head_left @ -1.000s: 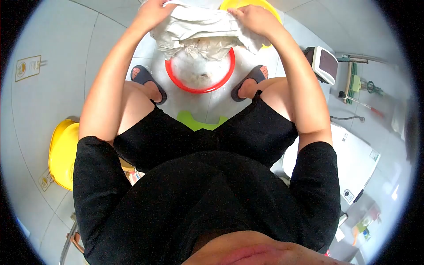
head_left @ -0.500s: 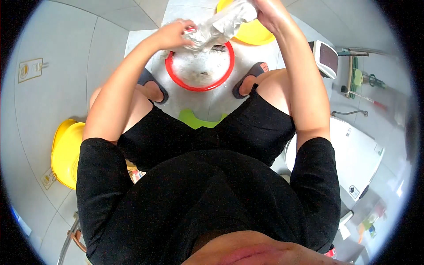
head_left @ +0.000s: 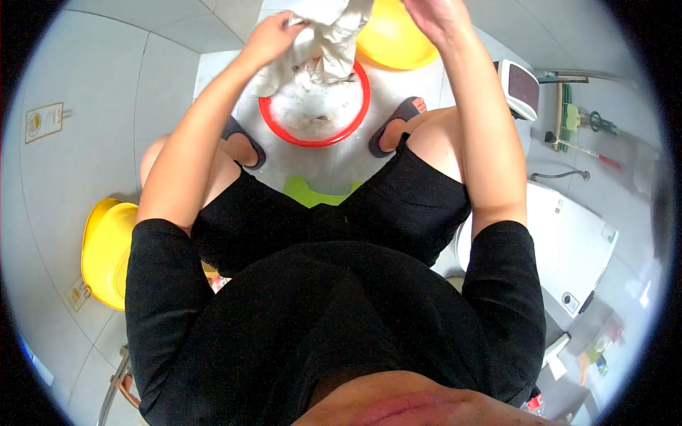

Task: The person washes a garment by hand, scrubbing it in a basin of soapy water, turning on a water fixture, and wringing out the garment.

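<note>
A wet white cloth (head_left: pixel 334 39) hangs in folds at the top of the view, over the far part of a red-rimmed basin (head_left: pixel 312 143). My left hand (head_left: pixel 273 39) is closed on the cloth's left side, fingers bent into the fabric. My right hand (head_left: pixel 442 23) is raised at the top edge, right of the cloth; its fingertips are cut off, so I cannot tell whether it holds the cloth. Foamy, cloudy water (head_left: pixel 305 106) fills the basin, with a dark patch in it. A lower part of the cloth droops over the basin's left rim.
A yellow basin (head_left: pixel 401 42) stands behind the red one. My feet in grey slippers (head_left: pixel 394 128) flank the red basin, and a green stool (head_left: pixel 320 194) shows between my thighs. Another yellow basin (head_left: pixel 106 255) leans by the left wall. A white toilet (head_left: pixel 568 241) is at right.
The cloth, stretched between both hands before, now hangs more loosely and lower on the left. My left hand has moved up; my right hand is slightly right, its fingers less visible.
</note>
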{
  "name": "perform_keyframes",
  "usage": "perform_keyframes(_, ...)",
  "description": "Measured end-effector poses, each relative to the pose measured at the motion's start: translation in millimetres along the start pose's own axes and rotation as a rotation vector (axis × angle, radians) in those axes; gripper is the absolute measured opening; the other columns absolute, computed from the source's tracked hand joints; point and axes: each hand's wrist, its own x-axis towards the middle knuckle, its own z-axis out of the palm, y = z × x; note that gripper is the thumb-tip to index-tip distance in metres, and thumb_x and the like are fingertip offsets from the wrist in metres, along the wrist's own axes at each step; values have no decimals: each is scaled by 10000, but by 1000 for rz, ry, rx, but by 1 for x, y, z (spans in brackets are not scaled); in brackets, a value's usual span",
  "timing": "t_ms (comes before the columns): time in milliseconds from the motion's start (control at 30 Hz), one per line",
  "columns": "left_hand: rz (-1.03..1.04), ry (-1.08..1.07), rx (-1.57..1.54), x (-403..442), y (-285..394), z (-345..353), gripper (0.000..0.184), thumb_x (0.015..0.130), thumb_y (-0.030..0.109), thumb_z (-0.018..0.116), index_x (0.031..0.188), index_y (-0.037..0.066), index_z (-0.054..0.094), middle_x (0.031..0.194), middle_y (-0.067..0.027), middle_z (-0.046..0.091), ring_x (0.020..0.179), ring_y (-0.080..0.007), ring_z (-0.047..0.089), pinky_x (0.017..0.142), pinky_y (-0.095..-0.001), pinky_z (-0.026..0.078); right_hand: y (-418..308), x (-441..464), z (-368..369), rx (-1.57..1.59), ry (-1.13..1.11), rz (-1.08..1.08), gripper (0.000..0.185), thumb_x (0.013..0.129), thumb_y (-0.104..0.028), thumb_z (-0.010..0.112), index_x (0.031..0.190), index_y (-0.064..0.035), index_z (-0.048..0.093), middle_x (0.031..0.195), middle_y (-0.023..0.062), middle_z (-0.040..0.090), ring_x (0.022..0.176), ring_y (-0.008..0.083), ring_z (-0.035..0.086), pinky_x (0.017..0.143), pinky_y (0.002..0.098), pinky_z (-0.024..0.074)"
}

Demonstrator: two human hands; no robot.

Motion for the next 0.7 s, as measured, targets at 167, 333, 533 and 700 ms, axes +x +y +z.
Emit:
perform_keyframes(167, -316, -258, -492, 6, 12, -47, 447, 978, 415, 622, 1239, 55, 665, 1091, -28, 710, 967, -151, 633, 879, -303, 486, -7, 10, -23, -92, 12, -100, 405, 900, -15, 669, 1274, -32, 516, 1017, 70, 643, 922, 166, 637, 853, 301, 501)
perform_keyframes(333, -277, -251, -1048, -7, 72, -61, 395, 1066, 249, 492, 1328, -33, 583, 1278, -136, 658, 1145, -240, 639, 1005, -369, 522, 7, 0, -8, -353, -76, -82, 282, 901, -87, 674, 1173, -38, 619, 1040, 119, 648, 1025, 222, 636, 942, 345, 495)
perform_keyframes(533, -78, -238, -1334, -3, 74, -64, 354, 1068, 228, 488, 1331, -2, 542, 1285, -123, 624, 1183, -231, 609, 1049, -389, 504, 25, -29, 18, -1375, -276, -82, 284, 834, -282, 708, 1081, -146, 742, 1244, 267, 591, 1232, 381, 569, 1052, 458, 452)
perform_keyframes(700, 7, -202, -1560, -16, 108, -70, 335, 1076, 181, 439, 1362, 8, 465, 1320, -153, 578, 1241, -270, 570, 1100, -438, 457, 38, -54, 35, -1526, -371, -288, 302, 817, -332, 743, 1055, -147, 750, 1297, 309, 523, 1264, 484, 495, 1060, 478, 442)
